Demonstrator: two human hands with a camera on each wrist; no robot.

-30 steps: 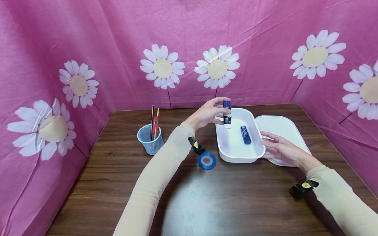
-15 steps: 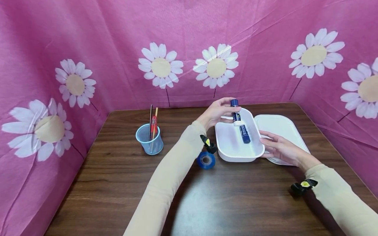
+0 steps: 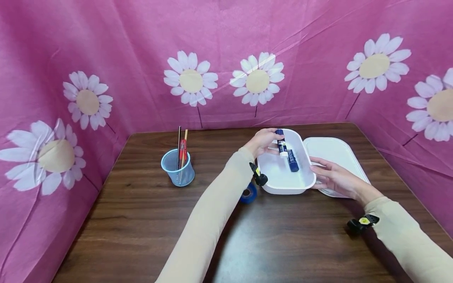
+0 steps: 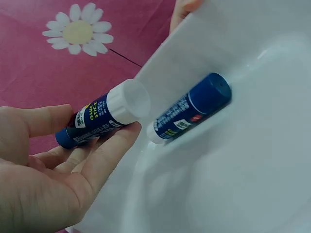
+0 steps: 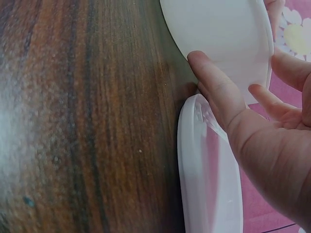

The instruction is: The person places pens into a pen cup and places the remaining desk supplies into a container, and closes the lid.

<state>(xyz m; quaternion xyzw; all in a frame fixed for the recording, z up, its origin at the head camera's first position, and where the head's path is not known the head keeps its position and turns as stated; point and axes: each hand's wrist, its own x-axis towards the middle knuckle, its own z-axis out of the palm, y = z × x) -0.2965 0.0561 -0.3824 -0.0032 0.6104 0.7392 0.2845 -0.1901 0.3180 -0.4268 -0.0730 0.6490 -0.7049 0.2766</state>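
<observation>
My left hand (image 3: pixel 262 143) pinches a blue glue stick (image 3: pixel 282 146) with a white base over the white plastic box (image 3: pixel 283 179). In the left wrist view the held glue stick (image 4: pixel 95 116) lies between thumb and fingers, its white end pointing toward the box's inside. A second glue stick (image 4: pixel 192 108) lies on the floor of the box, close to the held one. My right hand (image 3: pixel 334 179) rests with extended fingers against the box's right side. In the right wrist view its fingertips touch the outer wall of the box (image 5: pixel 223 29).
A white lid (image 3: pixel 336 153) lies right of the box, partly behind my right hand. A roll of blue tape (image 3: pixel 249 194) sits beside the box, partly covered by my left sleeve. On the left stands a light-blue mesh cup (image 3: pixel 178 175) holding pencils and a red item.
My left hand has moved right and then down with the glue stick, which tilts and now sits lower over the box. The right hand keeps its place at the box.
</observation>
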